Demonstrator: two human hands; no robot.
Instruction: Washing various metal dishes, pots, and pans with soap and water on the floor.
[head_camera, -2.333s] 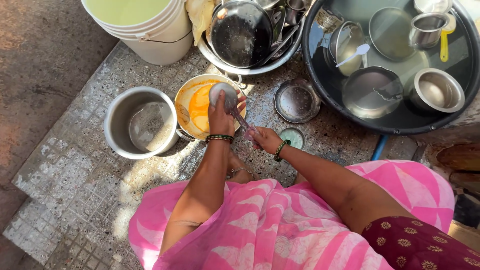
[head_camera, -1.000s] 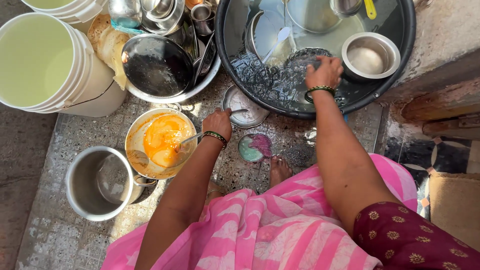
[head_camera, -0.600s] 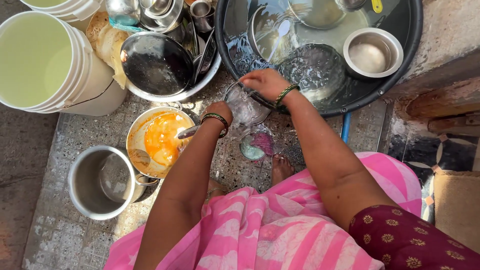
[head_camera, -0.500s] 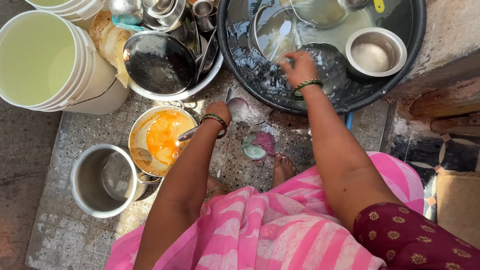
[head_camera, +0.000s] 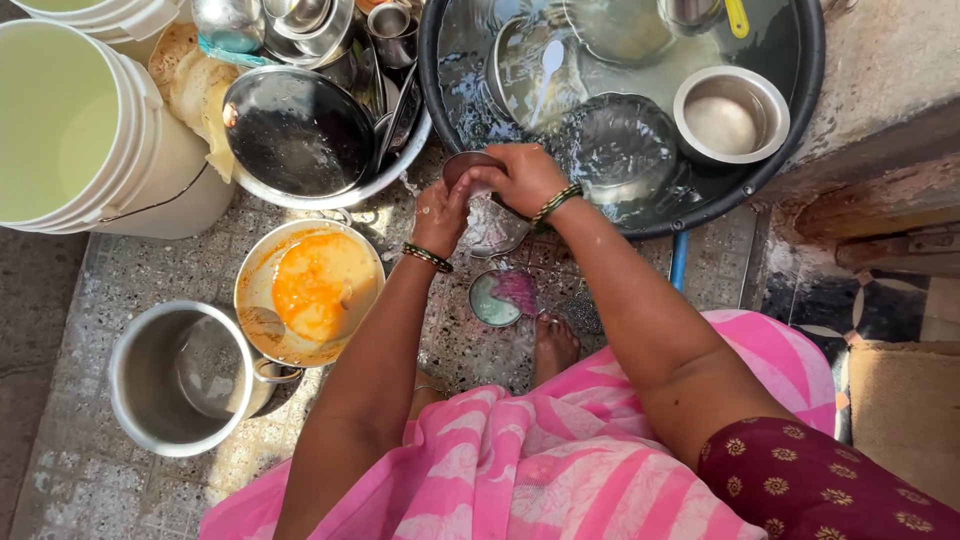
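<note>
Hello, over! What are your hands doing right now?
Left hand and right hand both on steel ladle, beside black water tub. Small steel plate underneath. Nothing blocking.

The ladle (head_camera: 470, 168) is steel, small and wet, with a round bowl that looks dark reddish where it's in shadow. The bowl sits at the far end, tipped up just at the near rim of the big black tub (head_camera: 815, 90). Handle is mostly hidden, can't really make it out. It's a bit right of the orange-stained pot (head_camera: 250, 300), above the small steel plate (head_camera: 500, 235) on the floor.
</note>
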